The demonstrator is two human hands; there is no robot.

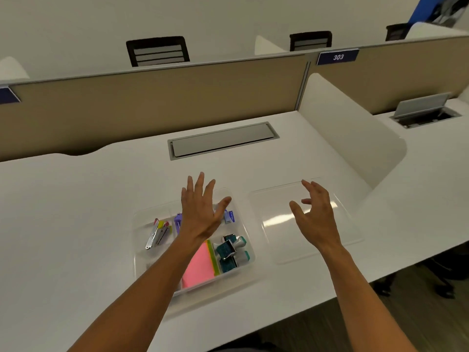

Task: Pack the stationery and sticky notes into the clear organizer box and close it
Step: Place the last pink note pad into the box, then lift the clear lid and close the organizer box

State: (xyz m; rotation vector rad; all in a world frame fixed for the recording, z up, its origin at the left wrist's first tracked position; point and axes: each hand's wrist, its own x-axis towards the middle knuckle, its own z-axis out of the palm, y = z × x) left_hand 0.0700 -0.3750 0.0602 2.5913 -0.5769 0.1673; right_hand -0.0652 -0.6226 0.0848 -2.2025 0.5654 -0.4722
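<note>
On the left of the white desk (pixel 76 199), the clear organizer box (pixel 250 246) sits open near the front edge, just left of centre. In its left compartment there's a silver stapler (pixel 152 236) lying at a slant with small yellow and red bits beside it; next along, something purple (pixel 177 221), half hidden by the arm. In the near part, a stack of pink sticky notes (pixel 200 268) with a green-yellow edge, and right of that, two teal stamps (pixel 232 248) lying together. A small blue packet (pixel 229 216) sits at the far right corner of the box.

Over the box hovers the left hand (pixel 203 212), fingers spread and straight, gripping nothing. Moving right, the clear lid (pixel 276 219) lies flat on the desk just beside the box, catching a glare. The right hand (pixel 316 217) hangs above it, fingers loosely curved, empty; whether it touches the lid, I cannot tell. Farther back, a grey cable hatch (pixel 223 139) is set in the desk.
</note>
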